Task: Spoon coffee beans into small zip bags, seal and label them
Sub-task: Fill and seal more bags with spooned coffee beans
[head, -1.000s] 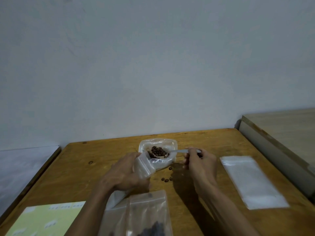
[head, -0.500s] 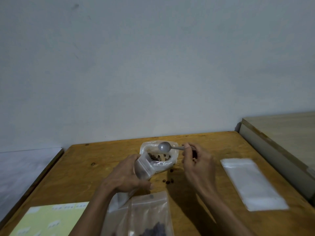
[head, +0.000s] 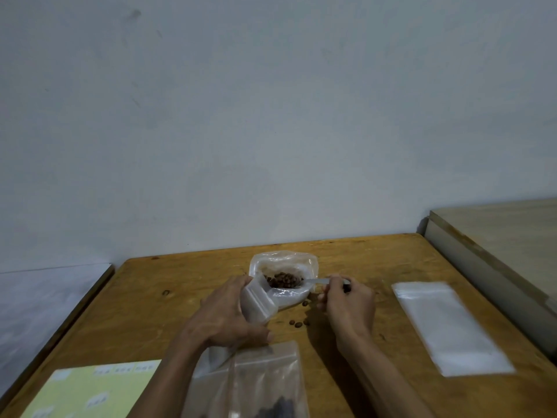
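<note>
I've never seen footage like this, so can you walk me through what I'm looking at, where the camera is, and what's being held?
There is no machine here. A camera worn on a person's head looks down at their two bare hands over a wooden table. The left hand holds a small zip bag open. The right hand pinches a spoon heaped with coffee beans over an open bean bag. A few spilled beans lie between the hands. To the right lies a stack of empty bags; at the near left, a label sheet; nearest the camera, a filled bag.

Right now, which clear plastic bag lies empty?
The flat clear plastic bag at the table's right; the others hold coffee beans.
</note>
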The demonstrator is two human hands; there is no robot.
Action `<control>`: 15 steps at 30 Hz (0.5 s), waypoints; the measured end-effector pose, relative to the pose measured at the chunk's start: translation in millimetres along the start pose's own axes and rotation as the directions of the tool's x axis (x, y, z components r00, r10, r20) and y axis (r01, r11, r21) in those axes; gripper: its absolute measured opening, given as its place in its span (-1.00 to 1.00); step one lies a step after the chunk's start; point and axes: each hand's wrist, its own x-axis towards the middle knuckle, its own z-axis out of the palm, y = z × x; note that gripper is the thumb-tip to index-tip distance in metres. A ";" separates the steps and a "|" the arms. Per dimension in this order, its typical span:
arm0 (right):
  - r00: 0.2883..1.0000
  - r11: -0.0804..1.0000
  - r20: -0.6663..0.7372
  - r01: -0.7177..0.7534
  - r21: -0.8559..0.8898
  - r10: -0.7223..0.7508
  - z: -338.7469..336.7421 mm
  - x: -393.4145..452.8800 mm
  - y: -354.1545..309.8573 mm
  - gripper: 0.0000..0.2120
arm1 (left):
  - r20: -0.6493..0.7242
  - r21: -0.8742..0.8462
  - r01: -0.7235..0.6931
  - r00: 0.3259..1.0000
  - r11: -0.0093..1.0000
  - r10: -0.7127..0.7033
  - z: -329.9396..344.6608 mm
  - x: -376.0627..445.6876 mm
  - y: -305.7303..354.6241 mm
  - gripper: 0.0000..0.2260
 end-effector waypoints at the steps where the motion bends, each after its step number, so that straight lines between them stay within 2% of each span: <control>1: 1.000 1.000 0.006 -0.002 0.007 0.002 -3.8 0.9 -3.8 -0.77 | -0.002 -0.012 0.005 1.000 1.000 -0.005 1.2 0.4 -0.9 0.08; 7: 0.995 0.988 0.087 0.033 0.148 -0.046 -24.0 -5.8 -30.1 -0.87 | -0.028 -0.074 0.000 1.000 0.997 -0.002 4.9 1.4 -4.0 0.07; 9: 0.986 0.989 0.149 0.055 0.134 -0.075 -25.9 -12.8 -33.9 -0.86 | -0.033 -0.079 -0.011 0.999 0.997 0.008 5.6 2.0 -4.9 0.09; 11: 0.960 0.987 0.231 0.145 0.062 -0.156 -24.2 -21.7 -33.1 -0.84 | -0.042 -0.088 -0.017 0.999 0.996 0.014 6.4 2.5 -4.9 0.08; 13: 0.912 0.949 0.287 0.313 -0.022 -0.294 -21.2 -29.1 -30.0 -0.84 | -0.048 -0.085 -0.023 0.999 0.996 0.019 7.4 2.6 -4.0 0.03; 15: 0.871 0.882 0.240 0.461 -0.096 -0.429 -18.6 -27.4 -24.6 -0.86 | -0.045 -0.091 -0.037 0.998 0.995 0.033 8.4 3.0 -2.4 -0.01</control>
